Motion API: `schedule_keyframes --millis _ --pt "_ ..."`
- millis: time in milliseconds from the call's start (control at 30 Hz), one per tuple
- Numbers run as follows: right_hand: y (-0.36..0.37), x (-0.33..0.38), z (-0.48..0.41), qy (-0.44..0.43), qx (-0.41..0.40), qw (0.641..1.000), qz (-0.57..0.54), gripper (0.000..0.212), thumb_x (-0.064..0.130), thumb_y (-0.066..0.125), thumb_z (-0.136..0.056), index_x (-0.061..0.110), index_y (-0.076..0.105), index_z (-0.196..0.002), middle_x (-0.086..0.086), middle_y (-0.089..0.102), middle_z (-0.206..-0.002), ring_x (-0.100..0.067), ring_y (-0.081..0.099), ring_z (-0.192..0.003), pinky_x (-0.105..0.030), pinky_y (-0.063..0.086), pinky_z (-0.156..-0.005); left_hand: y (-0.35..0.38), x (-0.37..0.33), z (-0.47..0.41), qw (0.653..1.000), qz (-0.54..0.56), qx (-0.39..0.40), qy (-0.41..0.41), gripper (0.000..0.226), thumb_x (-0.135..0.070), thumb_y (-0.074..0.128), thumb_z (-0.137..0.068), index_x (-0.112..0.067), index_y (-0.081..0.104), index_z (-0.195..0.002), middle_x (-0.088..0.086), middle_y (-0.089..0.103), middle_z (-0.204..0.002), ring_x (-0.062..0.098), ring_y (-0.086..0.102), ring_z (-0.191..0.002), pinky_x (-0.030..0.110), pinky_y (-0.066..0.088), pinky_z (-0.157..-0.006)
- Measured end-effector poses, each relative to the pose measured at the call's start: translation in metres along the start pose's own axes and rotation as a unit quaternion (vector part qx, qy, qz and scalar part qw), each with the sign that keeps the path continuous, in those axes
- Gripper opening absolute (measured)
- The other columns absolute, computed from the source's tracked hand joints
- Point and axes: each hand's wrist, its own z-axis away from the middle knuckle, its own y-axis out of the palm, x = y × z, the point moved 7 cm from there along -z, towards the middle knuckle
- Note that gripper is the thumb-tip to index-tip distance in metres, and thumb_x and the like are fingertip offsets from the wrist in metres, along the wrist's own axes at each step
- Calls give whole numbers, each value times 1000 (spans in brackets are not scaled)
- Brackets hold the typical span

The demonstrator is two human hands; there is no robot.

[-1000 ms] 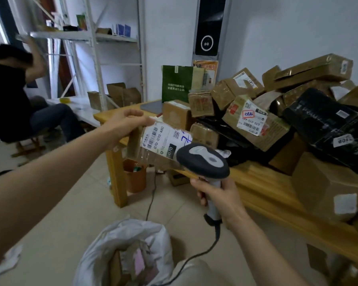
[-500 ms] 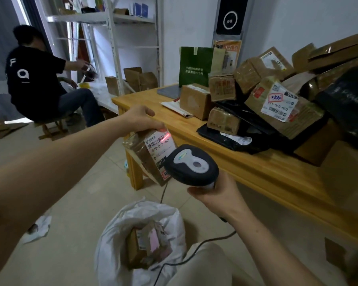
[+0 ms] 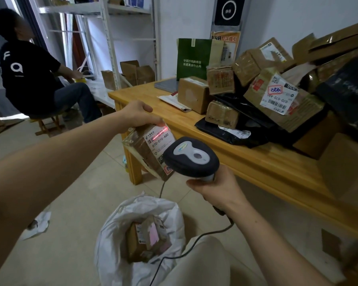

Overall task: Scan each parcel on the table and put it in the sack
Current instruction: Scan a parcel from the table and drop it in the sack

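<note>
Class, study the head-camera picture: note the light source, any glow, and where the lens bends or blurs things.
Head view: daylight enters at upper left behind the shelving; the scanner throws a red line across the label of the parcel; the wide lens tilts the shelf uprights; the bottom right corner is smeared.

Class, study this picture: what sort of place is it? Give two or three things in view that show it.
Probably a parcel depot: labelled parcels heaped on the table, a scanner in the right hand lighting a box held in the left hand, and a part-filled sack.
</note>
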Motion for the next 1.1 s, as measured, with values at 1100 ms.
schedule_keyframes --millis 1100 --pt "103 -118 -35 276 72 943 -171 19 2 70 -80 5 58 -65 -12 49 -55 -18 42 -42 -26 38 -43 174 400 36 848 291 -71 -437 31 -4 74 -76 9 60 -100 29 61 -114 32 58 -90 41 49 -79"
